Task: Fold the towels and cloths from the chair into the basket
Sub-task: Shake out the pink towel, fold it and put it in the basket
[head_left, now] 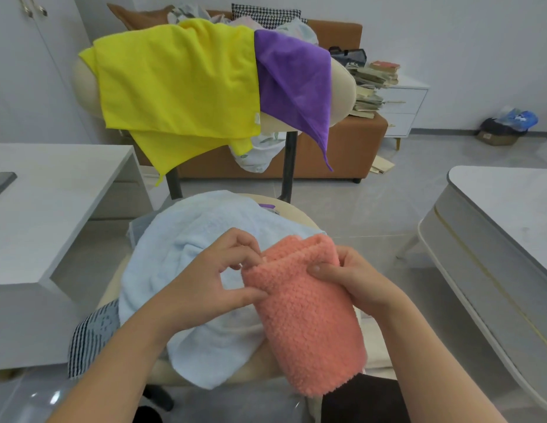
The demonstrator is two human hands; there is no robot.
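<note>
A fluffy pink cloth point(309, 312), folded into a long strip, lies over the chair seat point(296, 209) in front of me. My left hand point(217, 276) pinches its left edge with thumb and fingers. My right hand point(351, 279) grips its right edge, thumb on top. Under the pink cloth a pale blue towel point(186, 257) is spread on the seat, with a striped cloth point(89, 337) showing at its left. Over the chair back hang a yellow cloth point(174, 83) and a purple cloth point(293, 77). No basket is in view.
A white desk point(52, 190) stands at the left and a grey-white table point(498, 227) at the right. Behind the chair are a brown sofa point(342, 148) with cushions and clothes, a white cabinet point(403, 102) with stacked books, and bags point(507, 126) on the tiled floor.
</note>
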